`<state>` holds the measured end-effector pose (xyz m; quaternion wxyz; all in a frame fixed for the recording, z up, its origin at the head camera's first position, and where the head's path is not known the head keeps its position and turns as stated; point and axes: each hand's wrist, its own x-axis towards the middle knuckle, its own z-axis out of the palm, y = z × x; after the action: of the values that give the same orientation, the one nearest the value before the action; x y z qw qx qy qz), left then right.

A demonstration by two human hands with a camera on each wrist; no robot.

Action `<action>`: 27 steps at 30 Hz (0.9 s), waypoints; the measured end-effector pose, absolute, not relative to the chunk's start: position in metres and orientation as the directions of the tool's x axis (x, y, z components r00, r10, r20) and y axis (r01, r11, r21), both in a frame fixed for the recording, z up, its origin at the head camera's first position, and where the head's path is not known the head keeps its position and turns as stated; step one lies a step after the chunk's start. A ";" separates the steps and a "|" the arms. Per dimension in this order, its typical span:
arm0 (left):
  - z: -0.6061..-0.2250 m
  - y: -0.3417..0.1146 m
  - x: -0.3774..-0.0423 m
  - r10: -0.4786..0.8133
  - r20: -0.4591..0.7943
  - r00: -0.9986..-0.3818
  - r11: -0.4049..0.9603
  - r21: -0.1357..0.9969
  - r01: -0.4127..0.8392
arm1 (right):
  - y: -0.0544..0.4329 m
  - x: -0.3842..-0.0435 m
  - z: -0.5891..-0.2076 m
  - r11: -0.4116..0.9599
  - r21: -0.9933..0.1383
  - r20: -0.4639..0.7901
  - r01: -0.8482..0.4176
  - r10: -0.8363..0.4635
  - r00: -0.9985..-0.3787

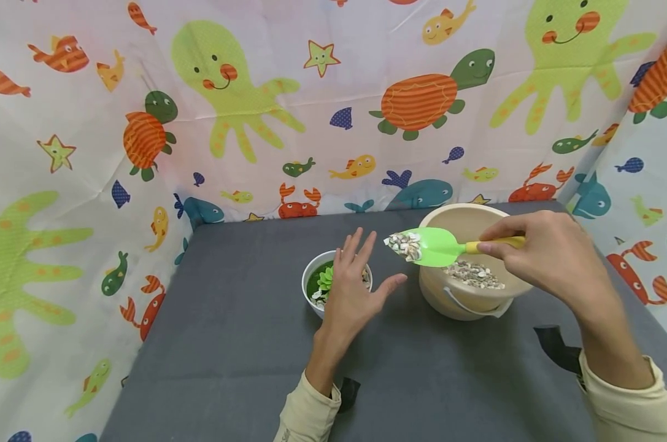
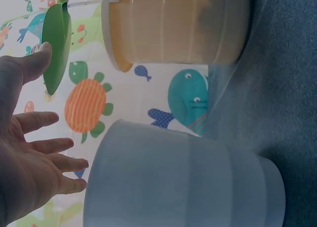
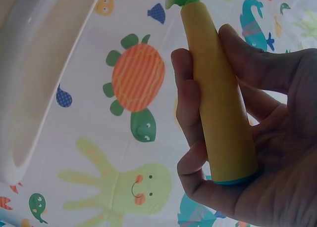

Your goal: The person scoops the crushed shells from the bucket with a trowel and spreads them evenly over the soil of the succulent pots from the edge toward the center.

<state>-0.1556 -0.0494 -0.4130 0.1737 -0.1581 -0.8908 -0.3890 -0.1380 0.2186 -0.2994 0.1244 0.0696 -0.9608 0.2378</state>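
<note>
My right hand point(image 1: 548, 255) grips the yellow handle point(image 3: 218, 93) of a small green trowel point(image 1: 439, 247). Pebbles or shell bits point(image 1: 406, 244) lie heaped on the trowel's tip, which is held in the air left of a beige bucket point(image 1: 438, 288). My left hand point(image 1: 351, 291), fingers spread, is over a white pot point(image 1: 310, 270) and holds nothing. Inside the pot a green succulent point(image 1: 325, 279) and some pale stones show; the hand hides the rest. In the left wrist view the trowel blade point(image 2: 57, 49) is just beyond the left thumb; whether they touch I cannot tell.
More pebbles point(image 1: 473, 275) lie inside the bucket, whose pale carrying handle point(image 1: 471, 309) hangs at its front. A grey cloth point(image 1: 234, 307) covers the table. Behind and at both sides hangs a curtain point(image 1: 289, 80) printed with sea animals.
</note>
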 end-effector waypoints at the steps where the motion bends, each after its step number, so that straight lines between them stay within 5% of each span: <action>1: -0.413 -0.050 -0.155 0.142 0.430 -0.891 0.646 0.642 0.413 | 0.218 -0.139 -0.299 0.876 -0.441 0.269 -0.195 -0.079 -0.960; 27: -0.424 -0.094 -0.149 0.043 0.404 -0.914 0.612 0.712 0.344 | 0.183 -0.153 -0.302 0.836 -0.499 0.182 -0.227 -0.155 -0.971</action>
<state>-0.1490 -0.0943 -0.4242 0.1761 -0.1100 -0.8804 -0.4264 -0.1528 0.1825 -0.3021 0.0672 0.1002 -0.9558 0.2680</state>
